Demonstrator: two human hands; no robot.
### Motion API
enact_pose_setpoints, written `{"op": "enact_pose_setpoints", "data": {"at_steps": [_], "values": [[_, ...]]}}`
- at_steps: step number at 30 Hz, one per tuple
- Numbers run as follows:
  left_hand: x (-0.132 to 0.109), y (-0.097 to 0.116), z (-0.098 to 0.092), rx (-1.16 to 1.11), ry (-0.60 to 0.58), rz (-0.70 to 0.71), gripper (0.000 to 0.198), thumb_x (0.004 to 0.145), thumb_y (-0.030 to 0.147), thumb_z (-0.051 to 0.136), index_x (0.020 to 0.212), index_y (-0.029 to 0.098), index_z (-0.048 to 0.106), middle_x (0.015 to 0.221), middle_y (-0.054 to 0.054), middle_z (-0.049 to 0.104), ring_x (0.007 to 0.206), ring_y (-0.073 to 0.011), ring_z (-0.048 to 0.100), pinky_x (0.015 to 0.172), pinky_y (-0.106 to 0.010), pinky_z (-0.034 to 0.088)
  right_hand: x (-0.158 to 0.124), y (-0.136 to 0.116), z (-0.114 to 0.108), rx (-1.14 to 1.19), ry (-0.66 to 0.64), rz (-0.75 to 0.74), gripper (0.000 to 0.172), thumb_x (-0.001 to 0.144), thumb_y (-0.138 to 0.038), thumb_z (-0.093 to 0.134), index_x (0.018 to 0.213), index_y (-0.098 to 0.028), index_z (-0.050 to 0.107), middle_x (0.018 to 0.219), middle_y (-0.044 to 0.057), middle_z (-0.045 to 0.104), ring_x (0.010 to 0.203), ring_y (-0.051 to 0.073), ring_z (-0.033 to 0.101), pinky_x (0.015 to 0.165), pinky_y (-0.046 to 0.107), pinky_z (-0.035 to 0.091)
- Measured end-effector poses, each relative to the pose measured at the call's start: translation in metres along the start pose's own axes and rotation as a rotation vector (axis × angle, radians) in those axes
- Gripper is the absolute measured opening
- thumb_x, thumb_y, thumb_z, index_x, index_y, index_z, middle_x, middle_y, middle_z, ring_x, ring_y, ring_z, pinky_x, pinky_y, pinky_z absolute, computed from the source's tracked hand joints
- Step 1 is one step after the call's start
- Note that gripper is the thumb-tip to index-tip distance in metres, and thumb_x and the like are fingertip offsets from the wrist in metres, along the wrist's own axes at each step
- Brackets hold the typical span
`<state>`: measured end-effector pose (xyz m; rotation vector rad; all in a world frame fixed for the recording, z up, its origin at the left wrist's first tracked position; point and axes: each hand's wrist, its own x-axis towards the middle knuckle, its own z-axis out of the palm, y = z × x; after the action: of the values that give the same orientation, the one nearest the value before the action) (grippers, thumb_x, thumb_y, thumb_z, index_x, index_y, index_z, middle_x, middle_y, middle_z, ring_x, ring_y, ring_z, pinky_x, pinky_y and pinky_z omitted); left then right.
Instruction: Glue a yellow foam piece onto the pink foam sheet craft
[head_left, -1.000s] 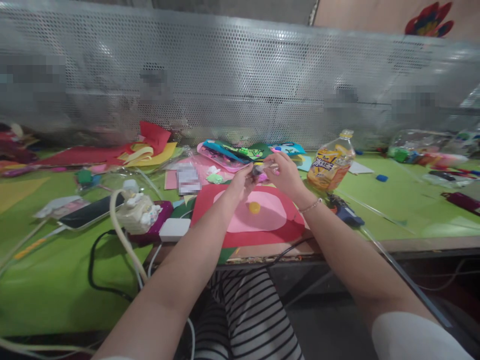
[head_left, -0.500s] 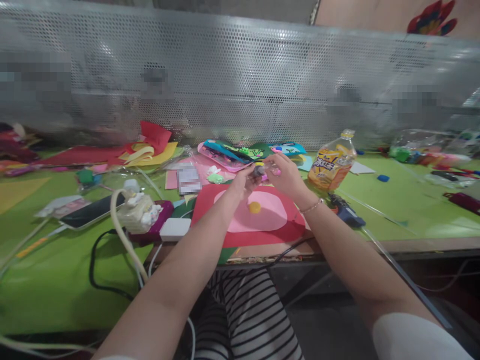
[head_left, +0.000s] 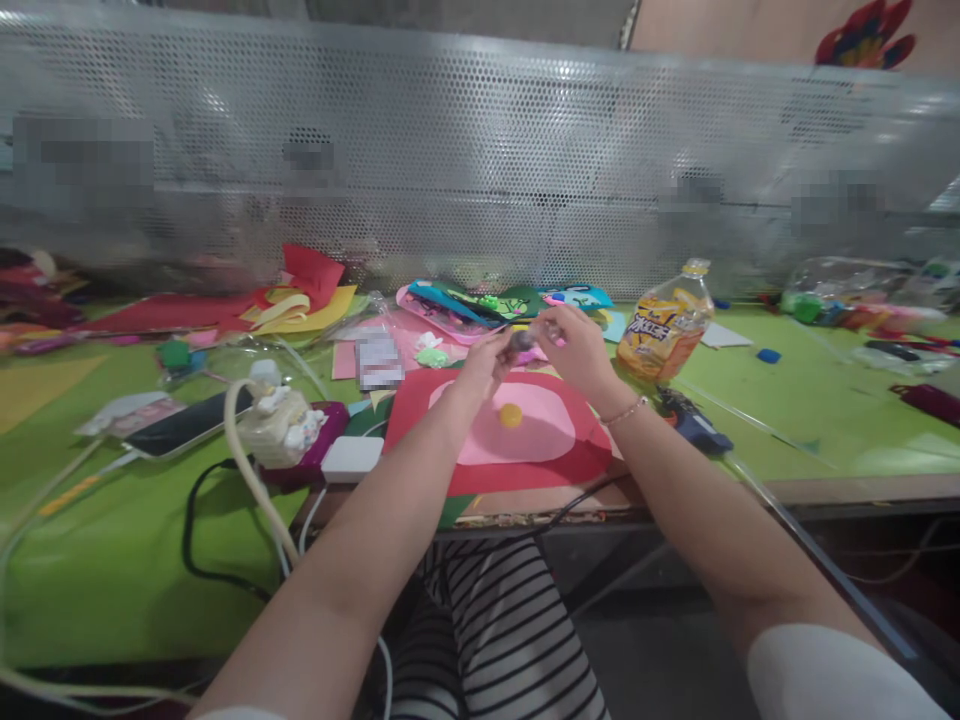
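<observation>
A small dark grey rounded lump (head_left: 523, 340) sits between the fingertips of my left hand (head_left: 487, 362), which is closed on it. Just to its right, my right hand (head_left: 574, 345) has its fingers bent in a pinch; what they hold, if anything, is too small to make out. Both hands hover over the far edge of a red felt-like sheet (head_left: 416, 440). On that sheet lies a pink rounded piece (head_left: 551, 430) with a yellow disc (head_left: 511, 414) at its middle. Behind the hands is a pile of blue, green and pink craft pieces (head_left: 487, 303).
A clear bottle (head_left: 667, 325) with an orange label stands right of my hands, a dark blue glue-gun-like tool (head_left: 697, 425) in front of it. To the left are a power adapter (head_left: 281, 425), a white charger (head_left: 352, 458), cables and a phone (head_left: 187, 422). A perforated metal screen (head_left: 480, 150) closes the back.
The yellow bit that showed above the grey lump is less visible now. My right hand's fingers have shifted slightly around the lump; both arms stay nearly in place.
</observation>
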<state>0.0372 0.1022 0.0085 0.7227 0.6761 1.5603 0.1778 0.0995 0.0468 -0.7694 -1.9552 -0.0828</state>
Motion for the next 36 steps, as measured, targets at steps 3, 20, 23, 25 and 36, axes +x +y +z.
{"op": "enact_pose_setpoints", "data": {"at_steps": [3, 20, 23, 25, 36], "values": [[0.000, 0.000, -0.001, 0.004, -0.041, 0.035, 0.009, 0.069, 0.015, 0.066, 0.065, 0.013, 0.058, 0.057, 0.002, 0.058, 0.050, -0.0028, 0.052, 0.054, -0.015, 0.042, 0.003, 0.000, -0.005, 0.033, 0.069, 0.068, 0.011, 0.071, -0.017, 0.053, 0.081, -0.021, 0.056, 0.079, 0.003, 0.059, 0.070, 0.017, 0.052, 0.065, 0.030, 0.042], [-0.007, 0.002, 0.003, -0.014, -0.187, -0.010, 0.016, 0.070, 0.026, 0.068, 0.068, 0.014, 0.058, 0.064, 0.002, 0.059, 0.054, -0.0034, 0.051, 0.056, -0.016, 0.042, 0.001, 0.004, 0.004, 0.086, -0.037, 0.054, 0.012, 0.070, -0.014, 0.053, 0.079, -0.021, 0.054, 0.081, 0.003, 0.059, 0.072, 0.017, 0.052, 0.064, 0.029, 0.040], [-0.005, 0.002, 0.004, -0.024, -0.172, 0.005, 0.015, 0.070, 0.025, 0.067, 0.068, 0.013, 0.058, 0.066, 0.001, 0.060, 0.058, -0.0041, 0.054, 0.058, -0.016, 0.043, 0.003, 0.003, -0.001, 0.054, 0.011, 0.061, 0.010, 0.070, -0.016, 0.053, 0.079, -0.021, 0.056, 0.078, 0.004, 0.059, 0.070, 0.017, 0.051, 0.064, 0.030, 0.041], [-0.002, 0.001, 0.002, -0.048, -0.154, 0.005, 0.015, 0.070, 0.025, 0.067, 0.068, 0.014, 0.058, 0.065, 0.001, 0.060, 0.059, -0.0044, 0.054, 0.058, -0.017, 0.043, 0.005, 0.001, -0.005, 0.037, 0.043, 0.078, 0.010, 0.071, -0.017, 0.054, 0.080, -0.021, 0.057, 0.076, 0.003, 0.058, 0.068, 0.017, 0.050, 0.064, 0.031, 0.040], [-0.006, -0.001, 0.001, -0.066, -0.190, -0.004, 0.013, 0.071, 0.023, 0.067, 0.070, 0.013, 0.059, 0.064, 0.001, 0.060, 0.056, -0.0050, 0.054, 0.057, -0.017, 0.044, 0.001, 0.004, 0.004, 0.105, -0.052, 0.072, 0.011, 0.070, -0.013, 0.052, 0.078, -0.019, 0.056, 0.076, 0.003, 0.058, 0.067, 0.015, 0.050, 0.061, 0.028, 0.040]]}}
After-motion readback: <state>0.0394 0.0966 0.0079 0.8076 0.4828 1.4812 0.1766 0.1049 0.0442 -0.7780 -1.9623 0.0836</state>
